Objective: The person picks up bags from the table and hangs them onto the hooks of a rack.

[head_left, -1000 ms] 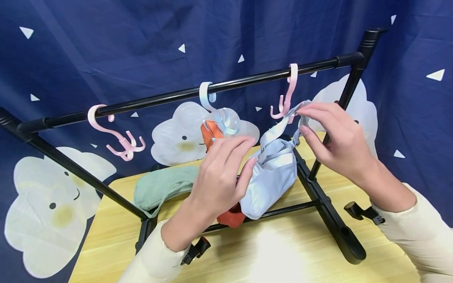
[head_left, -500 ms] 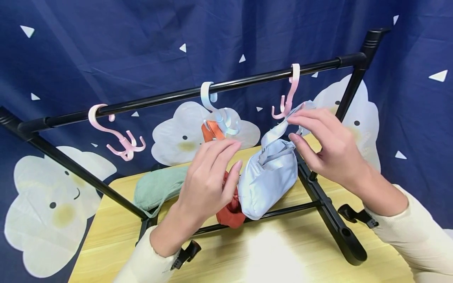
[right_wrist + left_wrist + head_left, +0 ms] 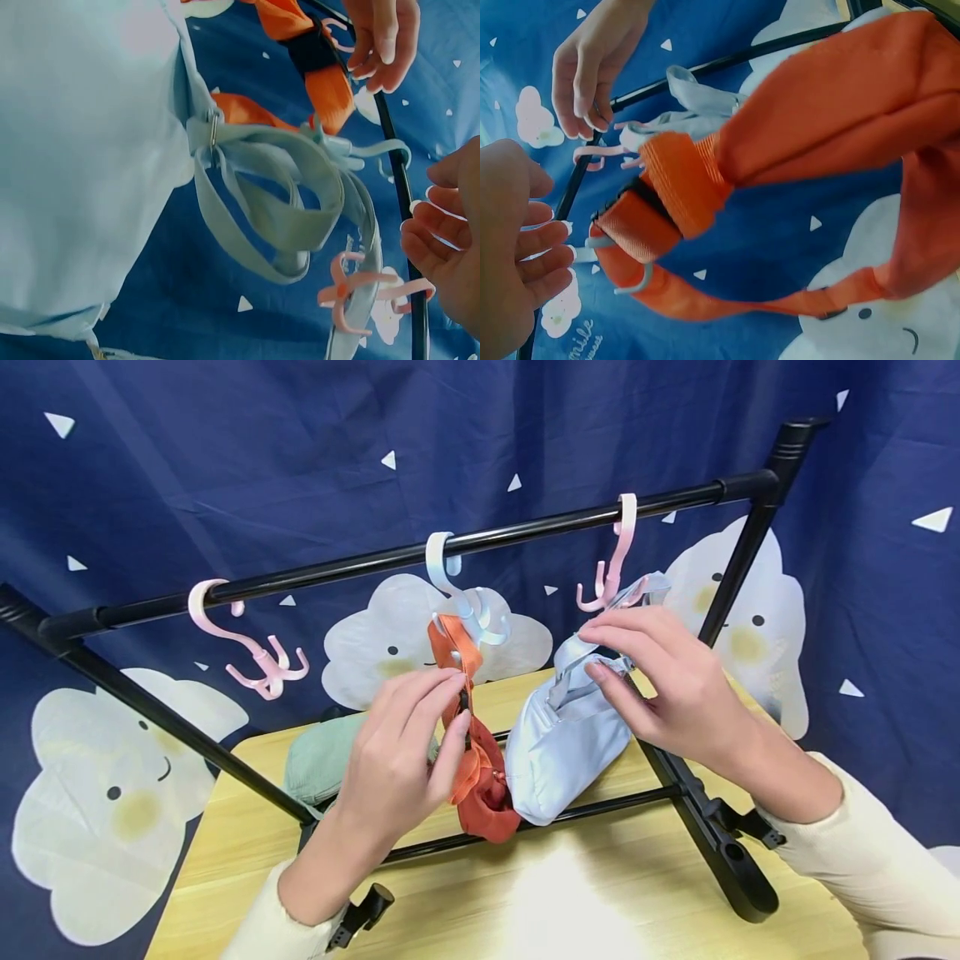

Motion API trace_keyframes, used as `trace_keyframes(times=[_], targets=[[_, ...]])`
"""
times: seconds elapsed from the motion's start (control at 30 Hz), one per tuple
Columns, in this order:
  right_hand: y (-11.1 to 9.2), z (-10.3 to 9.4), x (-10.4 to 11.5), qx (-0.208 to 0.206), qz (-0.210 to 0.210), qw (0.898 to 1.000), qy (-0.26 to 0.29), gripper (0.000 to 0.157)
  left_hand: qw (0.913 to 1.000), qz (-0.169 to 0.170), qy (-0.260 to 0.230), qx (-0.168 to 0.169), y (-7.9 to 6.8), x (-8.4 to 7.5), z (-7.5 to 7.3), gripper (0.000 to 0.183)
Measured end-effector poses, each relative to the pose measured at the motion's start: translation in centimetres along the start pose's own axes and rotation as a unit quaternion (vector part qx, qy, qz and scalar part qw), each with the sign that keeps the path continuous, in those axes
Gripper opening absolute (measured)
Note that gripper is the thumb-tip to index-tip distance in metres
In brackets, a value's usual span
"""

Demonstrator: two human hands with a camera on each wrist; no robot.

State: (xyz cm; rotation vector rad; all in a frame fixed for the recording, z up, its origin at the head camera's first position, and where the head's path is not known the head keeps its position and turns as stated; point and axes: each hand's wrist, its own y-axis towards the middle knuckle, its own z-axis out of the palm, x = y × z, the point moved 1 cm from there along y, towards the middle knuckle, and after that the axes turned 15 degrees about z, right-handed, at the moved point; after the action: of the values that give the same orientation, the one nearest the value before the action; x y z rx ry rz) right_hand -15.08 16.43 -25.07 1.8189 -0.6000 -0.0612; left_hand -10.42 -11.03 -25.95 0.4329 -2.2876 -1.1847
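A pale blue bag (image 3: 566,752) hangs at the right, its strap (image 3: 364,240) looped over the right pink hook (image 3: 611,581). My right hand (image 3: 667,677) is just in front of that strap, thumb and fingers apart, holding nothing. An orange-red bag (image 3: 487,785) hangs left of it; its orange strap (image 3: 641,225) with a black buckle (image 3: 313,51) is caught on the light blue hook (image 3: 468,610). My left hand (image 3: 401,760) is beside this strap, fingers relaxed, nothing in its grasp. A green bag (image 3: 322,760) lies on the table, partly hidden behind my left hand.
A black rack's top bar (image 3: 525,531) carries the hooks, including a bare pink one (image 3: 262,668) at the left. The rack's foot (image 3: 720,860) stands on the wooden table (image 3: 480,902). A dark blue curtain (image 3: 300,460) with clouds hangs behind.
Both hands have drawn left and lower in the head view. The right fingers have come away from the pale blue strap; the left hand's move has uncovered more of the orange-red bag.
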Motion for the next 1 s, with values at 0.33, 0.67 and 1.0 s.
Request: trace_keyframes(times=[0.33, 0.67, 1.0], targets=[[0.1, 1.1, 1.2, 0.043, 0.001, 0.999, 0.016, 0.032, 0.9997, -0.001, 0.021, 0.011, -1.3, 0.3, -1.1, 0.032], [0.1, 2.5, 2.3, 0.072, -0.004, 0.997, 0.017, 0.030, 0.9995, -0.006, 0.025, 0.019, -2.6, 0.6, -1.5, 0.032], [0.3, 4.2, 3.5, 0.087, -0.034, 0.995, 0.031, 0.027, 0.9985, -0.019, 0.039, 0.032, -4.3, 1.2, -2.6, 0.034]])
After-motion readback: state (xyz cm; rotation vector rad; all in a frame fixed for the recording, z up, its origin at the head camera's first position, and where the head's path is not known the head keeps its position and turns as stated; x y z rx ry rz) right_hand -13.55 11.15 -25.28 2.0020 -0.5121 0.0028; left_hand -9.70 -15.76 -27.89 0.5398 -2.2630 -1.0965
